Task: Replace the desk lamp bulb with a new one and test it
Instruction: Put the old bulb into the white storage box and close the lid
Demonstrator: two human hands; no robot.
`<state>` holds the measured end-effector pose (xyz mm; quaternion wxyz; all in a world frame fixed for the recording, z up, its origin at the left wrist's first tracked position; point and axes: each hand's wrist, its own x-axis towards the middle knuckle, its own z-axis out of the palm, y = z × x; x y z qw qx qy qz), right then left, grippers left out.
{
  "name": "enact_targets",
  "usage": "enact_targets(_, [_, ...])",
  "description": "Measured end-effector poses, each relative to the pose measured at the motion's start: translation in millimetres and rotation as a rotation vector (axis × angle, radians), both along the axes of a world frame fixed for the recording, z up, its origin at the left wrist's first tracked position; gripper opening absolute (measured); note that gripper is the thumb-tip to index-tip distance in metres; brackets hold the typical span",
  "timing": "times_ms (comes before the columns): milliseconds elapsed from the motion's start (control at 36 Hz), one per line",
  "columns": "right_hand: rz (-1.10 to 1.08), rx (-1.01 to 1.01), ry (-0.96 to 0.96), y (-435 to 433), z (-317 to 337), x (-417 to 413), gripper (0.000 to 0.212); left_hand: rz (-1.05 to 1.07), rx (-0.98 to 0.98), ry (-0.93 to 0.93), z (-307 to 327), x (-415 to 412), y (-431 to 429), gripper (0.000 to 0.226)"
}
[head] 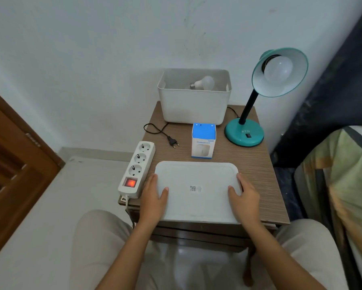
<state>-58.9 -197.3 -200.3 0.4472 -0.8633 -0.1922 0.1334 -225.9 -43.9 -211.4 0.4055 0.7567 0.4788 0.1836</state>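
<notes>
Both hands [155, 197] on white lid [196, 178]

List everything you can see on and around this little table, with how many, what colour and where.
table: 1, brown wood grain, centre
lid: 1, white, front of table
bin: 1, white, back of table
loose bulb: 1, white, inside bin
desk lamp: 1, teal, back right
fitted bulb: 1, white, in lamp shade
plug: 1, black, unplugged, on the table by the strip
power strip: 1, white, left edge, switch glowing red
box: 1, blue and white, centre
left hand: on lid's left edge
right hand: on lid's right edge
</notes>
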Motion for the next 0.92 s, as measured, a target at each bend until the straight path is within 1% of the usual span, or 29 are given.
enact_targets(167, [-0.05,0.068,0.079,-5,3,-8,0.051,0.011,-0.068,-0.034,7,-10,1,0.06])
enact_targets(278, [-0.069,0.075,0.104,-17,9,-16,0.052,0.019,-0.102,-0.088,16,-16,-7,0.061])
enact_targets(417, [-0.074,0.122,0.057,-30,26,-21,0.053,0.004,-0.061,-0.154,40,-22,-18,0.061])
enact_targets(556, [-0.056,0.208,-0.02,-30,62,-17,0.052,-0.008,-0.016,-0.216,72,-21,-16,0.061])
enact_targets(694, [-0.016,0.302,-0.053,-7,104,-2,0.053,0.008,0.015,-0.288,108,-9,9,0.06])
enact_targets(778, [0.003,0.32,-0.063,16,124,10,0.052,0.024,0.025,-0.333,129,2,30,0.061])
enact_targets(917, [0.02,0.373,-0.034,61,148,33,0.053,0.032,0.066,-0.359,159,24,75,0.06])
